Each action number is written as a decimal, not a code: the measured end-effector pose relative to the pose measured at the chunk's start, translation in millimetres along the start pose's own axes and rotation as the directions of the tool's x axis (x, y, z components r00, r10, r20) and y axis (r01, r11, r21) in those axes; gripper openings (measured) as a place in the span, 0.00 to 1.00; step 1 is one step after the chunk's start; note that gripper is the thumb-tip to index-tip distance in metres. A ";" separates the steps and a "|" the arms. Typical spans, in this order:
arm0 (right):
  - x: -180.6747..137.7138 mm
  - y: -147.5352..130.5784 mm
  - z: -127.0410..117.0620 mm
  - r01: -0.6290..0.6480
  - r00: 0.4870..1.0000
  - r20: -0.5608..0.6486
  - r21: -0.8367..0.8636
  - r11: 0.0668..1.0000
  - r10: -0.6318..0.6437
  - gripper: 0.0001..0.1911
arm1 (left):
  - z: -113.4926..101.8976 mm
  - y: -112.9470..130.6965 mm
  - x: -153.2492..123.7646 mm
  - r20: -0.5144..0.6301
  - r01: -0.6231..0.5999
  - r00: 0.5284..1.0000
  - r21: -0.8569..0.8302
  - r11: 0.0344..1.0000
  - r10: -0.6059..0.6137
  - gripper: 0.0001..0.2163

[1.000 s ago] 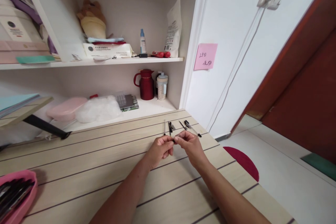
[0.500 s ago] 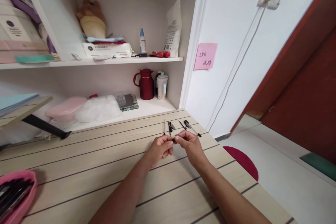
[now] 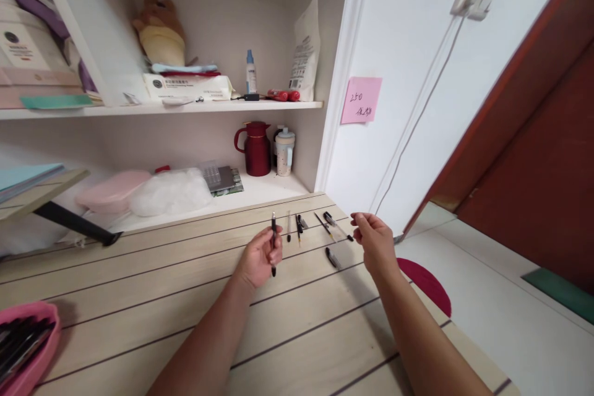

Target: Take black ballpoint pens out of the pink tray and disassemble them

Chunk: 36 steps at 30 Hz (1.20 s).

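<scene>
My left hand [image 3: 260,257] is closed round a black pen [image 3: 273,241] and holds it upright above the wooden desk [image 3: 153,309]. My right hand [image 3: 375,240] hovers apart from it to the right, near the desk's right edge, its fingers loosely curled with nothing visible in them. A short black pen piece [image 3: 331,257] lies on the desk between the two hands. Just beyond it, several pen parts [image 3: 315,224] lie in a row.
A pink tray [image 3: 28,346] with dark pens sits at the desk's left front. Behind the desk are shelves with a red jug [image 3: 254,148], a cup [image 3: 284,151], a pink box [image 3: 111,189] and a plastic bag [image 3: 171,192]. To the right are a wall and a door.
My hands were together on one pen and have come apart. The left keeps the pen and moved left. The right swung right, and a black piece now lies on the desk.
</scene>
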State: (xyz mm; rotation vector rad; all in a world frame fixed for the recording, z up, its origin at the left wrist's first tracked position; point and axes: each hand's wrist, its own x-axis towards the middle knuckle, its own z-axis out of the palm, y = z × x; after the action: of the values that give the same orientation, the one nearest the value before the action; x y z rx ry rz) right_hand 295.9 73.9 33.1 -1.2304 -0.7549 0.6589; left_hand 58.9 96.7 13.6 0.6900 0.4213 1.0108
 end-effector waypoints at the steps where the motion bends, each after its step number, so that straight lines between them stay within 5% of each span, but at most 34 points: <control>1: 4.0 -1.3 -4.2 0.007 1.000 -0.022 -0.063 0.998 -0.009 0.16 | -3.7 3.5 0.2 -0.013 -0.020 1.000 -0.056 0.998 0.019 0.08; 5: 6.7 -3.0 -12.2 0.120 0.992 0.078 -0.433 0.893 -0.095 0.16 | -14.9 15.2 0.1 -0.124 -0.146 0.985 -0.215 0.966 0.121 0.08; 10: -9.3 13.3 -5.5 0.324 0.926 0.372 -0.871 0.368 0.066 0.10 | -15.2 14.4 -1.1 -0.211 -0.164 0.967 -0.091 0.982 0.142 0.13; 12: -15.0 21.6 -0.9 0.372 0.903 0.415 -0.885 0.280 0.112 0.05 | -11.8 9.6 -1.0 -0.188 -0.087 0.978 0.035 0.996 0.092 0.16; 15: -19.0 25.6 5.9 0.377 0.889 0.447 -0.840 0.390 0.104 0.04 | -5.3 1.0 -0.8 -0.102 0.026 0.995 0.174 0.984 -0.009 0.17; 17: -20.6 21.3 11.2 0.319 0.889 0.454 -0.709 0.629 0.061 0.05 | -1.0 -4.4 -1.0 -0.037 0.100 0.995 0.240 0.966 -0.094 0.16; 19: -23.5 13.9 17.3 0.200 0.891 0.453 -0.417 0.887 0.012 0.09 | 2.6 -9.3 -1.9 0.020 0.166 0.983 0.303 0.938 -0.180 0.15; 21: -27.9 6.7 23.3 0.079 0.908 0.417 -0.092 0.993 -0.033 0.16 | 4.8 -13.5 -2.9 0.060 0.210 0.967 0.363 0.908 -0.247 0.15; 25: -35.8 1.3 30.0 0.022 0.943 0.325 0.152 0.988 -0.071 0.16 | 5.4 -19.1 -3.9 0.083 0.235 0.951 0.438 0.868 -0.299 0.14; 32: -37.6 5.4 32.1 -0.022 0.915 0.403 0.123 0.992 -0.030 0.14 | 3.7 -20.3 -3.0 0.074 0.250 0.943 0.485 0.838 -0.324 0.14; 36: -38.4 1.4 30.1 0.013 0.943 0.328 0.146 0.989 -0.060 0.13 | 4.0 -19.8 -2.9 0.078 0.243 0.944 0.495 0.834 -0.321 0.15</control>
State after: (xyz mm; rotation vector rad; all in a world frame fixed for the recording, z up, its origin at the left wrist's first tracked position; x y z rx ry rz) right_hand 248.8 61.1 30.8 -0.9832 -0.9903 0.8876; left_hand 72.3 85.9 2.7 1.1125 0.6259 0.5597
